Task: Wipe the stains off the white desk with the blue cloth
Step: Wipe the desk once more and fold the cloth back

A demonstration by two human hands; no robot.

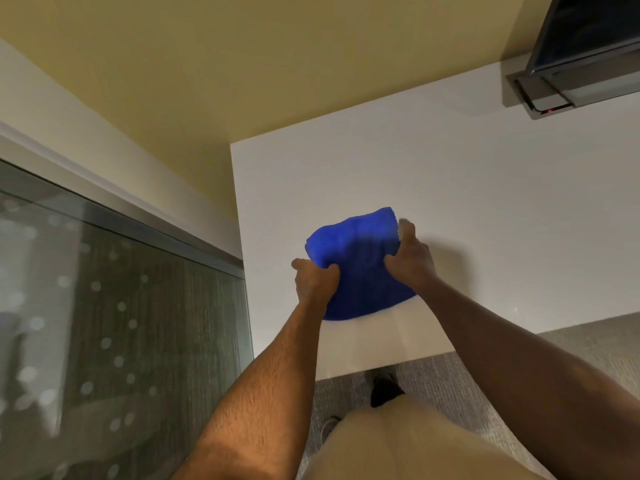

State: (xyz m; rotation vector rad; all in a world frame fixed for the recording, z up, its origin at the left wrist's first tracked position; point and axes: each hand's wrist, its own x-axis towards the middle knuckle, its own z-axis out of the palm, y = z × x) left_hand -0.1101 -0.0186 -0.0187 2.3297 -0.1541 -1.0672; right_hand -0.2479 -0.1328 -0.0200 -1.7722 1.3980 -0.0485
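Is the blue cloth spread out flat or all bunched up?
Bunched up. The thick blue cloth humps in rounded folds on the white desk, gripped by the left hand and right hand.

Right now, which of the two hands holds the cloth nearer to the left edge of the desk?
The left hand, gripping the blue cloth on its left; the right hand holds the other side.

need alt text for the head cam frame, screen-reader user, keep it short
Seen from above, a person's left hand and right hand grip opposite sides of a bunched blue cloth resting on a white desk. A monitor stands at the desk's far right corner; a window runs along the left. No stains are discernible.
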